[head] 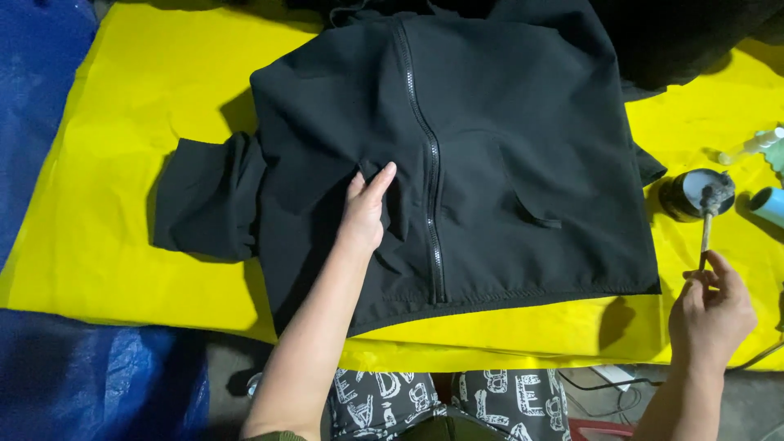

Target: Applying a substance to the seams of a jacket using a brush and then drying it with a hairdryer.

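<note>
1. Yellow sheeting covers the work surface (122, 98), with blue plastic tarpaulin (49, 359) beyond its left edge and dark floor below the near edge.
2. Nearest, the right hand (712, 314) hovers off the near right corner of the cloth, fingers pinched closed around the lower end of a thin brush with a grey, clogged head (709, 220).
3. The brush's long axis runs up and away from that hand, its head resting at the rim of a small round dark pot (682, 196) just beyond the fingers.
4. Further in, the left hand (365, 214) lies flat, fingers together and extended, pressing on a black zip-front jacket (506, 122) just left of the zip (429, 171).
5. The jacket lies face up, hem toward the person, zip running straight away from the hands; a folded sleeve (208, 196) sticks out left of the left hand.
6. The jacket lies left of the brush hand; only the left hand touches it.
7. Farthest right, a pale blue tube (769, 204) and a small bottle (747, 149) lie past the pot.
</note>
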